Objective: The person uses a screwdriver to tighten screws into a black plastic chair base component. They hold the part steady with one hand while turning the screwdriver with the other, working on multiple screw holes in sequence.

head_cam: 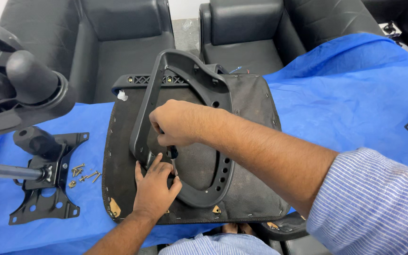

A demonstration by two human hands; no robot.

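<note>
Several loose screws point(85, 174) lie at the far left on the blue cloth point(345, 94), just beside a black metal seat plate point(48, 189) with its lever and gas cylinder. Right of them lies an upturned chair seat point(256, 127), underside up, and on it rests a black plastic armrest frame point(157, 94), its long axis running away from the person, tilted slightly left. The left hand point(154, 189) lies flat on the near-left end of that frame, fingers together, pressing it down against the seat. Directly above it, touching distance apart, the right hand point(178, 123) is closed in a fist around the dark handle of a screwdriver point(173, 156), whose shaft points down at the frame just beside the left fingertips. The spot being worked thus sits between the two hands, the left nearer to it, the right coming across from the right side, its striped sleeve point(374, 198) pushed back. Black armchairs point(119, 42) stand behind.
</note>
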